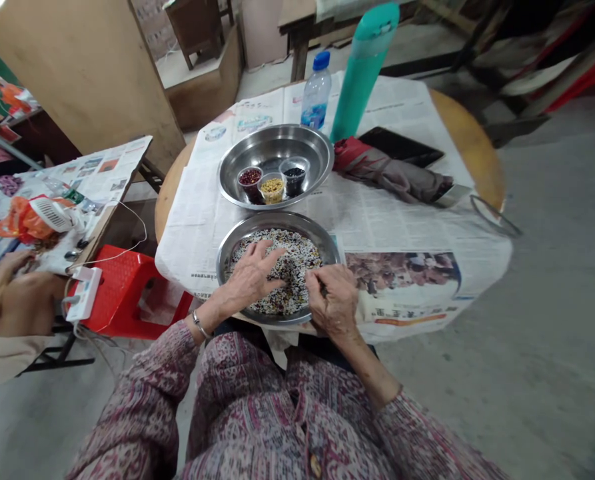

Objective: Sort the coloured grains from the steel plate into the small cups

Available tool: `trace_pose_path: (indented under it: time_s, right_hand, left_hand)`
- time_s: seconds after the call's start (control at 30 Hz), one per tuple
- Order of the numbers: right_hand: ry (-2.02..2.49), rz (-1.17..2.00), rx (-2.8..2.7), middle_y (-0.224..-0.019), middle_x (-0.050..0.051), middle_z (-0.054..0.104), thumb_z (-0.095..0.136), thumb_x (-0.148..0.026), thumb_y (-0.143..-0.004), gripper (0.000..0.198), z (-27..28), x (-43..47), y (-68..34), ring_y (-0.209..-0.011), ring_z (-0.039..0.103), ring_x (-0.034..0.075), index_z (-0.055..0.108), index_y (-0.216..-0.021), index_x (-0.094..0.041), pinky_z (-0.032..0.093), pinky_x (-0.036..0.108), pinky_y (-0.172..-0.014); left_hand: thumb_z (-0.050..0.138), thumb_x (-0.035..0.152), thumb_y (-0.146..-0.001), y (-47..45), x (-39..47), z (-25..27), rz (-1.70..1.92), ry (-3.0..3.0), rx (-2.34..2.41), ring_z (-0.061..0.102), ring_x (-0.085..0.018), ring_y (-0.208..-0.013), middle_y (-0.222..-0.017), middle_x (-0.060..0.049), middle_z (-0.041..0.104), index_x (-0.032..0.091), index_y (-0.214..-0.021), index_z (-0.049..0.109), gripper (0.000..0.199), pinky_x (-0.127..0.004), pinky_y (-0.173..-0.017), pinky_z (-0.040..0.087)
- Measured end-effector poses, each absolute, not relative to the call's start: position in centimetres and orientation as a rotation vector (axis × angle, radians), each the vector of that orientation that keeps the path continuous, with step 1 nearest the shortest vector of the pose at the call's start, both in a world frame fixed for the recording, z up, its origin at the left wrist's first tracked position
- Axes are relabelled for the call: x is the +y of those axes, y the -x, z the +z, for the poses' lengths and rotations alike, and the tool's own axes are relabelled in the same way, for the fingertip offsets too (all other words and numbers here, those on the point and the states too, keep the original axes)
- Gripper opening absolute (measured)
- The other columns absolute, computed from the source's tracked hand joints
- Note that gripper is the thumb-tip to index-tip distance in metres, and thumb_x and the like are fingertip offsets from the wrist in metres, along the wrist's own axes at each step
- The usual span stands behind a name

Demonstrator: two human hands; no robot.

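A steel basin (pixel 323 235) close to my body holds a mix of pale grains (pixel 291 245) with dark, red and yellow beans among them. Over its left half, my left hand (pixel 251 279) has its fingers spread, the tips at the grains. My right hand (pixel 334 299) is at the basin's right side with fingers curled together; whatever they hold is hidden. Behind stands a second steel basin (pixel 272 148) with three clear cups inside: dark red beans (pixel 250 176), yellow beans (pixel 272 184) and black beans (pixel 294 173).
Newspaper (pixel 402 227) covers the round table. Beyond the basins are a water bottle (pixel 316 93), a tall teal bottle (pixel 364 73), a folded umbrella (pixel 387 173) and a dark flat case (pixel 402 146). To the left are a red stool (pixel 122 293), a power strip (pixel 84 295) and a seated person.
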State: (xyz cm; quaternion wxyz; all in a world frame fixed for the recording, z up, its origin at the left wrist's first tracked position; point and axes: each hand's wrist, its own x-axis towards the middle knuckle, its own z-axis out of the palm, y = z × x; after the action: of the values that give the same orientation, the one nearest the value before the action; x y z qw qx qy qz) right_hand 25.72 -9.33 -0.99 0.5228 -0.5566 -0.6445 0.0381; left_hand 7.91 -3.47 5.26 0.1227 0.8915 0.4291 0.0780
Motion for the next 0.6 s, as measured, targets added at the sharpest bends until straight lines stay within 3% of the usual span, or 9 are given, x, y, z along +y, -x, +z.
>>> trace_pose_path:
  time_s: [0.1, 0.2, 0.3, 0.6]
  right_hand:
    - [1.33, 0.075, -1.548, -0.069, 0.0, 0.06, 0.052, -0.019, -0.095, 0.022, -0.9, -9.3, -25.7, -0.072, 0.052, 0.019, 0.054, -0.074, -0.024, 0.036, 0.035, -0.073]
    - [1.327, 0.08, -1.553, -0.069, 0.0, 0.06, 0.052, -0.019, -0.095, 0.022, -1.0, -9.3, -25.8, -0.072, 0.052, 0.019, 0.053, -0.074, -0.024, 0.036, 0.035, -0.072]
    - [1.334, 0.1, -1.55, -0.069, 0.0, 0.06, 0.053, -0.019, -0.094, 0.021, -1.0, -9.3, -25.8, -0.072, 0.052, 0.019, 0.055, -0.074, -0.024, 0.036, 0.036, -0.072]
    - [1.324, 0.124, -1.522, -0.069, 0.0, 0.061, 0.054, -0.021, -0.095, 0.021, -0.9, -9.3, -25.8, -0.072, 0.052, 0.019, 0.055, -0.074, -0.025, 0.036, 0.035, -0.073]
  left_hand:
    - [0.073, 0.024, -0.084, -9.2, -3.4, 5.3, 0.134, -2.63, 1.117, 0.045, -0.033, -0.132, -0.143, -0.012, 0.045, 0.023, -0.136, 0.053, 0.055, -0.053, -0.11, 0.045]
    - [0.059, 0.011, -0.09, -10.6, -2.7, 5.1, 0.108, -2.602, 1.008, 0.056, -0.026, -0.118, -0.122, -0.01, 0.058, 0.018, -0.119, 0.063, 0.03, -0.045, -0.107, 0.048]
    - [0.05, 0.005, -0.09, -11.0, -1.6, 4.7, 0.143, -2.555, 1.009, 0.061, -0.022, -0.104, -0.104, -0.007, 0.063, 0.017, -0.107, 0.067, 0.027, -0.04, -0.1, 0.052]
    - [0.055, 0.008, -0.09, -4.9, -1.4, 5.3, 0.294, -2.513, 1.447, 0.063, -0.018, -0.094, -0.099, -0.006, 0.066, 0.018, -0.1, 0.067, 0.019, -0.037, -0.095, 0.052]
